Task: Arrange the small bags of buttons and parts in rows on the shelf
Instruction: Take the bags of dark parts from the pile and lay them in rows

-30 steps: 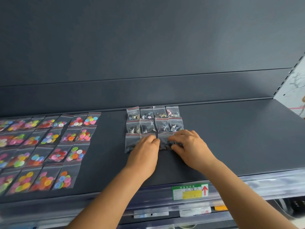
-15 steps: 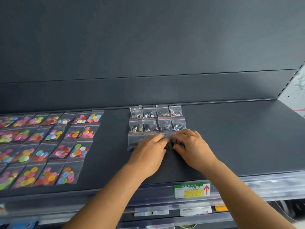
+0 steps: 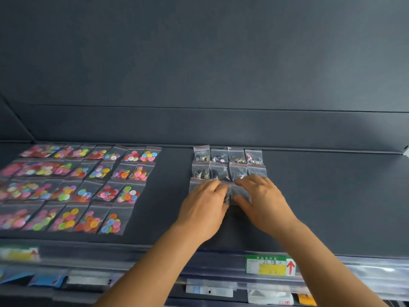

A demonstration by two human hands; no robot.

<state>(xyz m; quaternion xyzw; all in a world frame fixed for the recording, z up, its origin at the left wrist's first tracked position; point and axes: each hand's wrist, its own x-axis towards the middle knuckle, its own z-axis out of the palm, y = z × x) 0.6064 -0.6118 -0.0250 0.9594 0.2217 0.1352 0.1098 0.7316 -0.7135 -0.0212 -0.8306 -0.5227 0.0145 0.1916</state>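
Observation:
Small clear bags of metal parts lie in two neat rows at the middle of the dark shelf. A third row sits just in front of them, mostly under my hands. My left hand rests flat on the left bags of that row, of which one corner shows. My right hand pinches a small bag of parts between thumb and fingers, right beside the left hand's fingertips. Bags of coloured buttons fill the shelf's left part in several rows.
The shelf's back wall rises just behind the far row. Bare shelf stretches to the right of the parts bags. A green and yellow price label sits on the front rail, with more packets on the level below.
The view has shifted to the right, so the button bags show further in. Both hands stay on the front row of parts bags, drawn slightly closer together.

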